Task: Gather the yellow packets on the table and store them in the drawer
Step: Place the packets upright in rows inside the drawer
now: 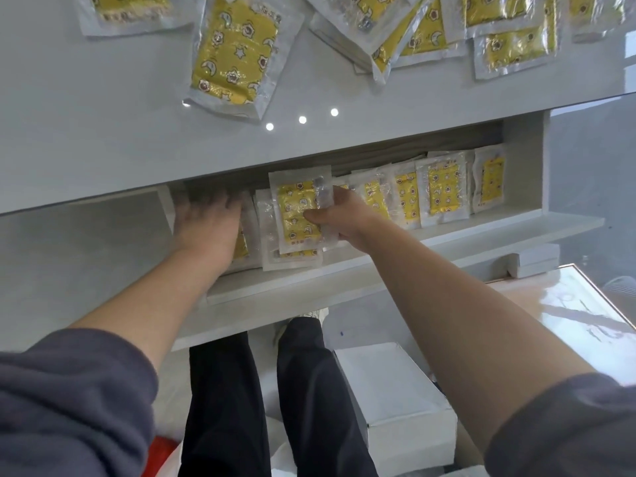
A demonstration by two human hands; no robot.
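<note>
Several yellow packets in clear wrappers lie on the grey table top (103, 108); one packet (234, 60) sits alone near its front edge, the rest are piled at the back right (509, 46). Below the top, the open drawer (344, 270) holds a row of upright yellow packets (444, 191). My right hand (339, 215) is shut on a yellow packet (296, 208), held upright over the drawer's left half. My left hand (206, 225) reaches into the drawer's left end, fingers spread flat against the packets there, partly hidden under the table edge.
White boxes (399, 387) stand on the floor by my legs. A small white box (533, 265) sits right of the drawer front, next to a glossy low surface (585, 325). A red item (165, 449) shows at the bottom left.
</note>
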